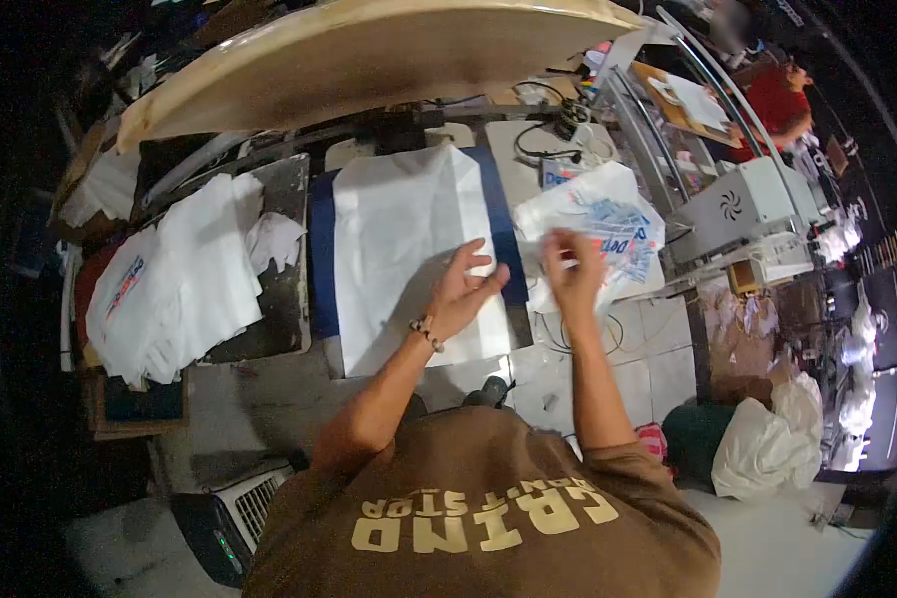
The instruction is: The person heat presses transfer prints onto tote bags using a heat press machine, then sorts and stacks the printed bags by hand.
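Observation:
A white, flat piece that looks like a fabric bag (399,219) lies over a dark blue board (498,219) in front of me. My left hand (463,289) is above its right side, fingers apart and palm partly turned up, holding nothing. My right hand (575,269) is just to the right, with fingers curled together and slightly blurred. Something small and whitish shows at its fingertips, too unclear to name. Beside and under that hand is a loose pile of printed clear sheets (618,234) with blue and red lettering.
White printed bags (184,279) are piled on a dark platen at the left. A large padded, curved panel (369,60) spans the far side. Cables (568,125) lie at the back right near a grey machine box (738,209). Another person (772,105) in red is at far right.

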Tool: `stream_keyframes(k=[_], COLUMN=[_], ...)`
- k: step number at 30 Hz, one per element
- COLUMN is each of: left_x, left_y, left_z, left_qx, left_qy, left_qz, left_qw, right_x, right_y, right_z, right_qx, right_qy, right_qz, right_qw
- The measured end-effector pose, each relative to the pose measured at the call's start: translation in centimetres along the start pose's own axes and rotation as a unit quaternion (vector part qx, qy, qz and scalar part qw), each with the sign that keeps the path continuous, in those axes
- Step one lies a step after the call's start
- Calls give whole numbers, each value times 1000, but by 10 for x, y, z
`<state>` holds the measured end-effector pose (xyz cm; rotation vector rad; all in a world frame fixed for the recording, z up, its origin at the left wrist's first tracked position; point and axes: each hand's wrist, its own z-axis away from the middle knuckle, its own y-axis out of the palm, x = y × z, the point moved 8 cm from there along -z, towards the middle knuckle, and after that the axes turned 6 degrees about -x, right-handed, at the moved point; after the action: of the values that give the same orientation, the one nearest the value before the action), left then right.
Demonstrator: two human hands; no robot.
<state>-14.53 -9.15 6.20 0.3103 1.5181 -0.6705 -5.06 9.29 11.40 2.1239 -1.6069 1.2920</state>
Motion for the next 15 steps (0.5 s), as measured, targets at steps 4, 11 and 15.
stream_keyframes(k=[4,11,15], left_x=[35,90,101], left_y=[-69,-189,-192], left_z=[-40,-74,-84], left_qx=[-113,-171,-139], left_qy=[14,125,97], left_qz=[49,-235,-148], left_qw=[992,949,974], right_x=[66,59,48], right_y=[106,162,169], right_z=[63,103,106], right_qx=[169,253,248], right_qy=[3,-159,-171], right_qz=[-112,151,183], right_qw=[979,942,936])
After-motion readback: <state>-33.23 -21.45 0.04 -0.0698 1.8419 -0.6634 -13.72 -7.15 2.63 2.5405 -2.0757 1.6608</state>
